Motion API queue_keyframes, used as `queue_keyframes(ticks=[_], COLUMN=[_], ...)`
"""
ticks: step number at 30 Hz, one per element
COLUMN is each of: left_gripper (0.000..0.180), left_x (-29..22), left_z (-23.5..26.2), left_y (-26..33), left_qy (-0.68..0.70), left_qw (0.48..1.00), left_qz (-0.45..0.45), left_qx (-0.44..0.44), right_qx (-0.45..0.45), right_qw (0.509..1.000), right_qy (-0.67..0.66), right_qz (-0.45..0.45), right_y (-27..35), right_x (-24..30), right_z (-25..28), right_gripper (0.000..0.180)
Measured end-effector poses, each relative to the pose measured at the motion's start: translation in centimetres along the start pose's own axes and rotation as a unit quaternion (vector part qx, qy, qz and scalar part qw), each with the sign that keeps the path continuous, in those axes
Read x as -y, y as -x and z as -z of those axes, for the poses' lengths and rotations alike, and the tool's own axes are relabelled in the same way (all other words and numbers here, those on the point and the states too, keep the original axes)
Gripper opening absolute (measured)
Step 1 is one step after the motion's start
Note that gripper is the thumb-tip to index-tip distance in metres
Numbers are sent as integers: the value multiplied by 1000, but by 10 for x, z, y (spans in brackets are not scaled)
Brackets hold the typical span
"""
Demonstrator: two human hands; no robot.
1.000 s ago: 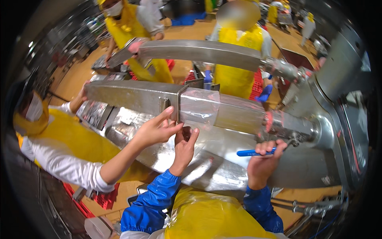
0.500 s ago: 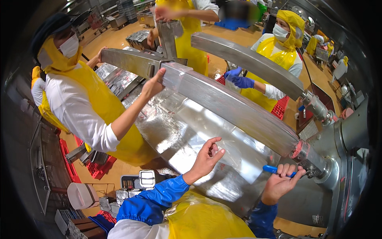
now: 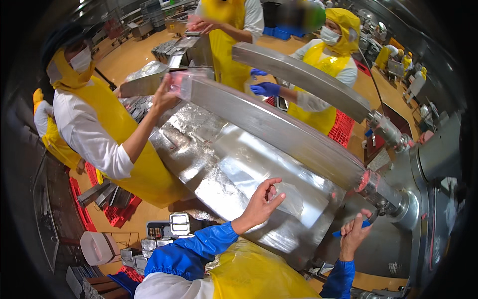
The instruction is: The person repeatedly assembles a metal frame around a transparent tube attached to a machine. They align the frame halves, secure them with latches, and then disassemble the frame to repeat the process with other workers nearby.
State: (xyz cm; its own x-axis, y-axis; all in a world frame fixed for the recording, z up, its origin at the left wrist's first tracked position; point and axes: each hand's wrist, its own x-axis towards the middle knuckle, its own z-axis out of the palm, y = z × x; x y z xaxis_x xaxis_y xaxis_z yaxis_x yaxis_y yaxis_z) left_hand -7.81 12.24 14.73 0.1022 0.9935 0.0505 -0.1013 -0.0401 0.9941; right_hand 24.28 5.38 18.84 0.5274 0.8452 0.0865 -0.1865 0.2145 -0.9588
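My right hand (image 3: 352, 233) is closed round a blue lever handle (image 3: 367, 223) below a pipe fitting (image 3: 381, 192) on the steel machine. From that fitting a long square metal tube (image 3: 269, 122) slants up and left, with what looks like clear film around it and pink matter at both ends. My left hand (image 3: 261, 203) hovers over the steel table (image 3: 279, 234), index finger and thumb apart, the others curled, nothing visible in it. Beneath it lies thin clear plastic sheeting (image 3: 294, 199). A co-worker's hand (image 3: 164, 94) is at the tube's far end.
A second metal tube (image 3: 303, 77) runs beyond the first. Co-workers in yellow aprons stand at the left (image 3: 119, 124), the back (image 3: 229, 50) and the far right (image 3: 318, 109). Red crates (image 3: 341, 127) and metal moulds (image 3: 179, 224) sit around the table. The machine body (image 3: 440, 154) rises at my right.
The lever has swung lower with my right hand, which tilts more. Pink matter now shows at the tube's far end, and the left co-worker's hand has shifted left. My left hand barely moved.
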Motion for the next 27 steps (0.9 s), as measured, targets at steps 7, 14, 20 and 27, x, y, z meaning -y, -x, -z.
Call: queue_keyframes(ticks=[7, 14, 20, 27], left_gripper=[50, 44, 42, 24], left_x=[19, 52, 17, 32], left_z=[-53, -79, -55, 27], left_y=[31, 74, 73, 40], left_qy=[-159, -166, -215, -278], left_qw=[984, 983, 970, 952], left_qz=[-20, 16, 17, 19], left_qx=[74, 80, 108, 123], right_qx=[45, 328, 296, 190], right_qw=[993, 920, 921, 925], right_qy=[-78, 154, 76, -174], right_qz=[-80, -150, -240, -279], right_y=[-13, 75, 70, 36], right_x=[-81, -209, -199, -176], right_z=[73, 80, 47, -87], right_gripper=[68, 25, 8, 6])
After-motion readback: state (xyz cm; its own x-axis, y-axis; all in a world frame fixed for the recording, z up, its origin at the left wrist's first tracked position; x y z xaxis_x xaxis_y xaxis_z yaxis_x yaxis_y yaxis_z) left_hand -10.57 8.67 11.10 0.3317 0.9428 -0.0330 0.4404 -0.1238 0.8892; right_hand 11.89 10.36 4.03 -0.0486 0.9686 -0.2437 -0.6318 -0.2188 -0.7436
